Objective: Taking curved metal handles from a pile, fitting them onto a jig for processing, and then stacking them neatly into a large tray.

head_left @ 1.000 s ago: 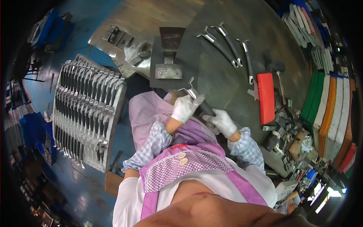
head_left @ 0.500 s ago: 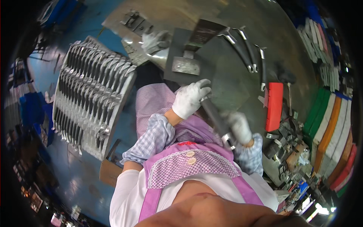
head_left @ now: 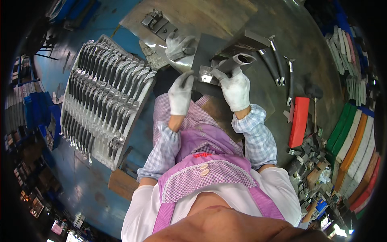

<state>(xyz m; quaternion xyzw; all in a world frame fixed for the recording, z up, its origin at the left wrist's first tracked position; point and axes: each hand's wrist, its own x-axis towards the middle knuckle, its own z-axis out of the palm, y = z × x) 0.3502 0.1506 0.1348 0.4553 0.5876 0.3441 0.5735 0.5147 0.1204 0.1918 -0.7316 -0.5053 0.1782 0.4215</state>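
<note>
In my gloved right hand [head_left: 235, 92] is a black handle [head_left: 231, 65] with bright metal ends. Its hollow, oval end points to the far right. The flat tab with a hole, at its other end, lies over the small metal block [head_left: 204, 69] beside my fingertips; I cannot tell whether they touch. My gloved left hand [head_left: 179, 96] is just left of the block, fingers raised and slightly apart, holding nothing I can see. Behind the handle stands a dark steel block [head_left: 246, 42]. Several similar handles [head_left: 269, 66] lie on the bench to the right.
A rack [head_left: 121, 147] filled with rows of handles stands at left. A loose white glove [head_left: 177, 47] and a metal fixture [head_left: 158, 25] lie farther off on the bench. At right are a red bar [head_left: 299, 122], a hammer [head_left: 314, 94] and piled metal parts [head_left: 308, 155].
The handle has swung from near my lap up onto the metal block. My right hand moved forward with it; my left hand let go of it and shifted left.
</note>
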